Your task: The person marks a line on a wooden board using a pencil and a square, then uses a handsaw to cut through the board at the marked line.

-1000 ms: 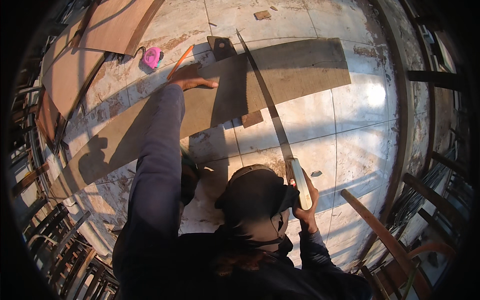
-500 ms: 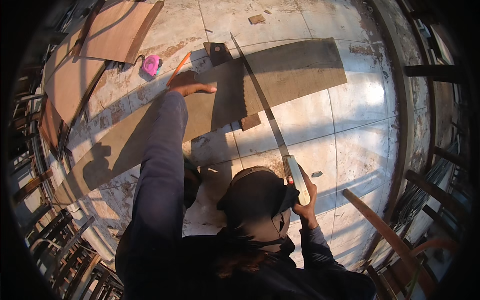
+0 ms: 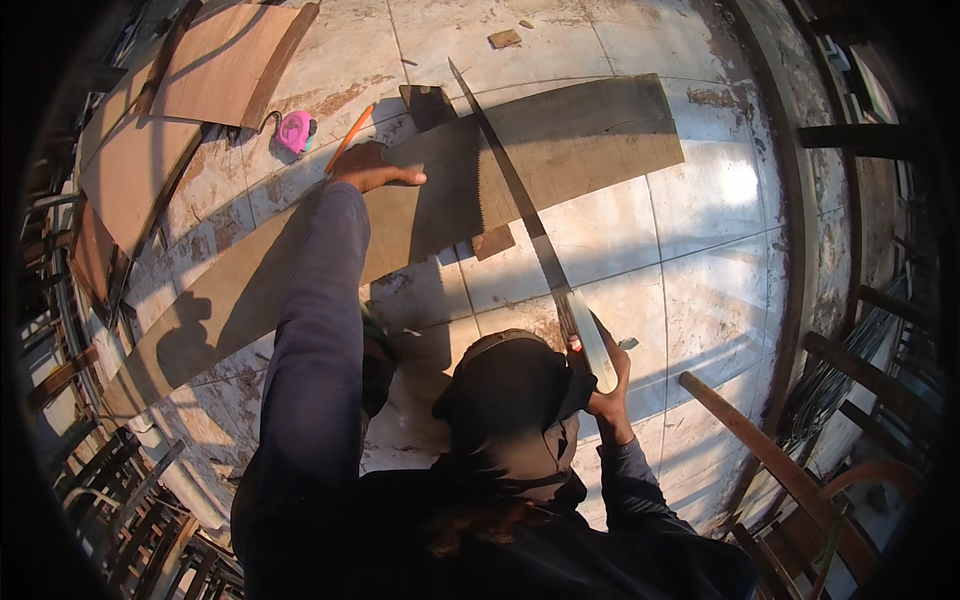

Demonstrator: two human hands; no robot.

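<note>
A long thin wooden board (image 3: 590, 150) lies slantwise over the tiled floor, raised on wood pieces. My left hand (image 3: 375, 172) is at its far edge, thumb stretched along the top face and the other fingers mostly hidden over the edge. In my right hand (image 3: 612, 392) is the pale handle of a handsaw (image 3: 545, 260). Its long dark blade slants across the board, tip beyond the far edge, and casts a toothed shadow on the wood. An orange pencil (image 3: 350, 137) lies just beyond my left hand. Farther left is a pink tape measure (image 3: 296, 132).
Under the board are a dark block (image 3: 428, 106) at the far side and a brown block (image 3: 493, 243) at the near side. Wooden panels (image 3: 225, 65) lie at the far left. A curved wooden piece (image 3: 745, 425) and a wire bundle (image 3: 835, 385) are at the right.
The saw has slid a little forward, away from me, across the board, with my right hand moving along. My left hand stays in place on the board; the whole view has shifted slightly.
</note>
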